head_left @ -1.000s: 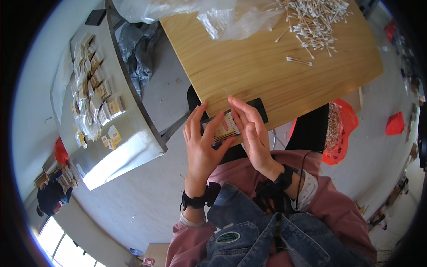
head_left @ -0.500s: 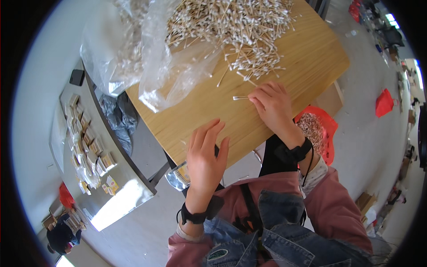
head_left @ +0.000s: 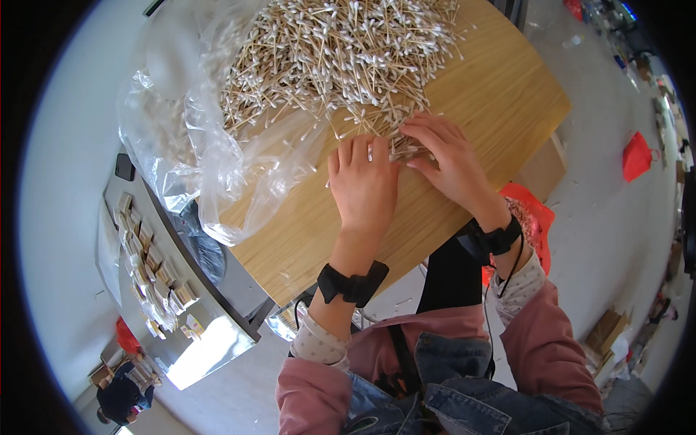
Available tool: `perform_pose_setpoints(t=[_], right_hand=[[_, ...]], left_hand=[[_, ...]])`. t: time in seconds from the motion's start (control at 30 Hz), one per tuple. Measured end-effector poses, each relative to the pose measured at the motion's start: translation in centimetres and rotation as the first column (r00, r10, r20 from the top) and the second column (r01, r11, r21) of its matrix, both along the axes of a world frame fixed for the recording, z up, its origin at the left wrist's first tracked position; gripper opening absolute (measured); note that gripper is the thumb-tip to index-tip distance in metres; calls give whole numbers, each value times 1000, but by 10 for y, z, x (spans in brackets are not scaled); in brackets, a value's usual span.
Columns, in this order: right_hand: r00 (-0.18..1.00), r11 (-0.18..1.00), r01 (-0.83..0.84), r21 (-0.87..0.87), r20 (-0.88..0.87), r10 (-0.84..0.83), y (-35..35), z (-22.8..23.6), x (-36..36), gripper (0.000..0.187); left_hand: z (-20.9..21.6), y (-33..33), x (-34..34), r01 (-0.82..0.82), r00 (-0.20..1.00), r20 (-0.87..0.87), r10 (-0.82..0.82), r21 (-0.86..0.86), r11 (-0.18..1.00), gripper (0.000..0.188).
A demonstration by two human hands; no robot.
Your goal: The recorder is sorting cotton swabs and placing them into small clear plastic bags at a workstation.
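A big heap of cotton swabs (head_left: 341, 58), white-tipped with tan sticks, is spread over the far part of the wooden table (head_left: 507, 94). Both hands meet at its near edge. My left hand (head_left: 365, 185) is closed with its fingers bent down over some swabs; a white tip shows between two fingers, and the fingertips are mostly hidden. Beside it on the right, my right hand (head_left: 453, 167) has thumb and curled fingers around a small bunch of swabs (head_left: 406, 147) lying between the hands.
A clear plastic bag (head_left: 232, 167) with swabs lies left of the heap. Lower right of the table hangs a red bag (head_left: 533, 210) holding more. Small packages (head_left: 156, 268) cover a grey side table at left. Another person (head_left: 125, 395) is at the far lower left.
My left hand has moved up and right from the table's near edge to the swabs, its fingers now bent. The right hand has shifted slightly; the swab pinched there is no longer seen separately.
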State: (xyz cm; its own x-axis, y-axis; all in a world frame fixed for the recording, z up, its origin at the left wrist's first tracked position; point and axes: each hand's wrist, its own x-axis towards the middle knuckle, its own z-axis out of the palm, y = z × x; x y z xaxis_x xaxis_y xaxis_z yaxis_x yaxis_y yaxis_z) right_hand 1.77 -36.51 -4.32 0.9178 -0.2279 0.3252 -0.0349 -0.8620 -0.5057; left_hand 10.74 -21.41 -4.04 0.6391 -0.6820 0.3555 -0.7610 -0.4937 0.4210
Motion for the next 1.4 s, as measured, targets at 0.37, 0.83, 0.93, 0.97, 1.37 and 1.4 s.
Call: perform_pose_setpoints(t=[0.37, 0.83, 0.93, 0.97, 1.37, 1.4], right_hand=[[997, 996, -79, -41, 15, 80, 1, 6, -1, 40], [942, 942, -335, -11, 33, 335, 21, 1, 16, 25], [956, 955, -294, 38, -6, 294, 19, 4, 13, 30], [955, 955, -295, 35, -9, 295, 17, 5, 12, 30], [933, 933, -360, -10, 4, 360, -3, 2, 17, 20], [929, 929, -369, -14, 15, 369, -7, 1, 17, 17]], left_hand=[[-3, 31, -13, -39, 996, 74, 41, -30, 999, 19], [0, 66, -19, -80, 995, -71, 75, -61, 995, 24], [-3, 66, -18, -54, 996, -81, 47, -83, 995, 23], [-3, 65, -18, -52, 995, -85, 44, -97, 994, 23], [-3, 74, -18, -80, 985, -162, 62, -109, 991, 18], [-3, 76, -19, -81, 985, -162, 62, -111, 991, 18]])
